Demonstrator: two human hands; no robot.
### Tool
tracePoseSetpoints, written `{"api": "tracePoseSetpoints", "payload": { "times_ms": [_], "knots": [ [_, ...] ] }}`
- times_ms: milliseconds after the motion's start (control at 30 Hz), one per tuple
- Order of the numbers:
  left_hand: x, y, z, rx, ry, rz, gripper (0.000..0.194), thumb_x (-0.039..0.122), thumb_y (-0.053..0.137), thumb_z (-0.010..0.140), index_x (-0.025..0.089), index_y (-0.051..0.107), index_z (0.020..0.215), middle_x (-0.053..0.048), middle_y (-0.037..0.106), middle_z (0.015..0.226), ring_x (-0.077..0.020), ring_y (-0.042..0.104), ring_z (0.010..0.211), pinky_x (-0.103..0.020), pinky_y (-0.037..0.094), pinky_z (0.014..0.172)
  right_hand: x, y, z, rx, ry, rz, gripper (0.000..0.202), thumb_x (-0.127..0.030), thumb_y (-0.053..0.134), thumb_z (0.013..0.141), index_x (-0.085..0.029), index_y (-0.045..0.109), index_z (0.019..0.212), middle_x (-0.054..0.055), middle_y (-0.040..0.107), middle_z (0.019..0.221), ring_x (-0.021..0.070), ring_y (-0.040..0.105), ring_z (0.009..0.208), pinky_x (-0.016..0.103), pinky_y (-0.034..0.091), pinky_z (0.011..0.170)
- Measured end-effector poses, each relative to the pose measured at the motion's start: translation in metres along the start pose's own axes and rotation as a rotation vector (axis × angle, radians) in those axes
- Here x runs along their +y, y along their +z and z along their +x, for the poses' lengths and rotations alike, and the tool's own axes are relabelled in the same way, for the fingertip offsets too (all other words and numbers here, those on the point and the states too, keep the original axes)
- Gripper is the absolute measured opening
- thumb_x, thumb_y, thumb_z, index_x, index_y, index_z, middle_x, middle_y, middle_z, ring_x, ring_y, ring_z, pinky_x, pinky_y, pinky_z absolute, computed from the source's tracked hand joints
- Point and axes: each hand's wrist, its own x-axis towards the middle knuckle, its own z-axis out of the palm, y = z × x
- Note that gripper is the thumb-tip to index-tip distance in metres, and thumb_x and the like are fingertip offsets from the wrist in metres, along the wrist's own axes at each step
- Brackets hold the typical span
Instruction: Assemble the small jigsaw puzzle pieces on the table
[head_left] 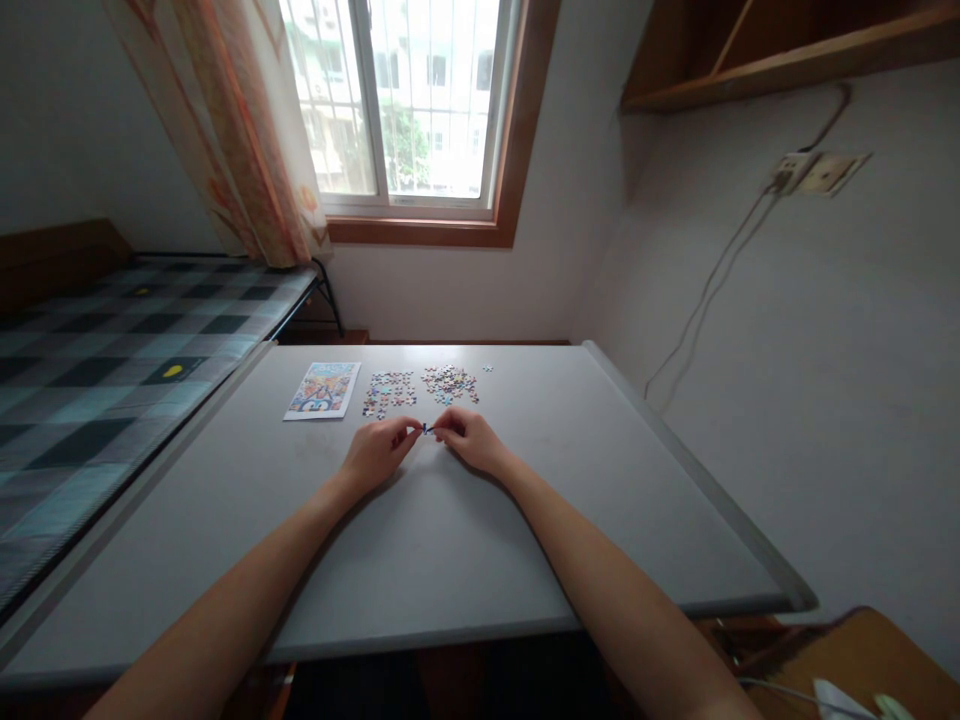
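Observation:
Just above the near middle of the white table [435,540], my left hand [381,446] and my right hand [471,440] meet fingertip to fingertip. Between them is a small dark blue jigsaw puzzle piece [426,429], pinched from both sides; whether it is one piece or two joined is too small to tell. Beyond my left hand lie puzzle pieces spread in loose rows [390,392]. A denser heap of puzzle pieces [448,382] sits past my right hand, with one lone piece [488,368] to its right. The printed picture sheet [324,390] rests at the left.
A bed with a checked cover [172,330] runs along the table's left side. To the right, a cable [701,300] hangs down the wall from a socket. A wooden stool or chair seat [862,665] stands at the lower right. The window [397,100] is straight ahead.

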Motion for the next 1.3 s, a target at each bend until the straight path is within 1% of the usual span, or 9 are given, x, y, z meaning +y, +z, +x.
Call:
{"api": "tracePoseSetpoints", "payload": {
  "times_ms": [300,467,533,600,767,900,1067,1167,1300],
  "knots": [
    [0.000,0.000,0.000,-0.007,-0.010,-0.014,0.026,0.036,0.048,0.089,0.021,0.068,0.093,0.002,0.059,0.060,-0.0101,0.050,0.053,-0.021,0.034,0.056,-0.002,0.000,0.000,0.026,0.000,-0.019,0.007,-0.021,0.060,0.077,-0.015,0.062,0.077,0.000,0.062,0.067,0.0110,0.054,0.062,0.023,0.042,0.060],
    [-0.002,0.002,0.000,-0.006,-0.036,-0.030,0.029,0.039,0.049,0.088,0.023,0.065,0.107,0.004,0.057,0.059,-0.0107,0.051,0.053,-0.022,0.034,0.055,0.000,-0.005,0.002,0.080,0.010,-0.077,0.007,-0.022,0.059,0.077,-0.016,0.063,0.078,0.001,0.064,0.069,0.0120,0.057,0.064,0.024,0.044,0.062],
    [-0.002,0.002,0.000,-0.015,-0.030,-0.021,0.029,0.039,0.049,0.088,0.024,0.065,0.107,0.004,0.058,0.059,-0.0107,0.051,0.053,-0.022,0.034,0.055,0.002,-0.014,0.004,0.137,0.016,-0.173,0.006,-0.022,0.059,0.077,-0.017,0.064,0.079,0.001,0.065,0.070,0.0124,0.057,0.064,0.024,0.044,0.063],
    [-0.003,0.003,0.000,-0.028,-0.017,-0.008,0.028,0.040,0.049,0.088,0.024,0.067,0.101,0.003,0.059,0.060,-0.0106,0.052,0.054,-0.022,0.035,0.055,0.004,-0.029,0.005,0.217,0.030,-0.317,0.007,-0.022,0.058,0.079,-0.019,0.065,0.080,0.002,0.067,0.075,0.0131,0.058,0.066,0.026,0.044,0.066],
    [-0.003,0.004,0.000,-0.040,0.001,0.008,0.030,0.041,0.047,0.089,0.022,0.070,0.090,0.001,0.062,0.062,-0.0109,0.053,0.055,-0.022,0.036,0.057,0.018,-0.068,0.004,0.458,0.224,-0.639,0.011,-0.023,0.057,0.081,-0.020,0.067,0.081,0.005,0.069,0.084,0.0166,0.059,0.071,0.029,0.043,0.071],
    [-0.002,0.005,0.001,-0.036,0.000,0.018,0.030,0.041,0.047,0.088,0.022,0.071,0.087,0.000,0.063,0.062,-0.0110,0.053,0.054,-0.023,0.035,0.056,0.030,-0.083,0.001,0.493,0.302,-0.737,0.014,-0.023,0.055,0.081,-0.020,0.069,0.082,0.007,0.069,0.088,0.0175,0.060,0.076,0.029,0.043,0.073],
    [-0.001,0.004,0.000,-0.049,-0.003,0.015,0.030,0.042,0.048,0.088,0.023,0.071,0.088,0.000,0.065,0.063,-0.0112,0.053,0.054,-0.023,0.036,0.056,0.040,-0.086,0.002,0.536,0.333,-0.832,0.019,-0.021,0.053,0.083,-0.018,0.071,0.087,0.010,0.067,0.092,0.0199,0.059,0.084,0.030,0.042,0.078],
    [-0.001,0.004,0.000,-0.056,-0.005,0.023,0.030,0.042,0.047,0.088,0.023,0.071,0.087,0.000,0.065,0.064,-0.0114,0.054,0.055,-0.023,0.036,0.056,0.040,-0.085,0.002,0.561,0.333,-0.846,0.023,-0.019,0.051,0.083,-0.016,0.070,0.094,0.011,0.065,0.096,0.0193,0.058,0.084,0.029,0.042,0.079],
    [-0.001,0.004,0.000,-0.068,-0.007,0.037,0.029,0.041,0.047,0.089,0.023,0.071,0.087,0.000,0.065,0.064,-0.0118,0.055,0.056,-0.023,0.035,0.056,0.030,-0.072,-0.001,0.520,0.318,-0.909,0.024,-0.021,0.050,0.084,-0.017,0.070,0.096,0.011,0.062,0.101,0.0213,0.055,0.090,0.031,0.040,0.080]
  ]
}}
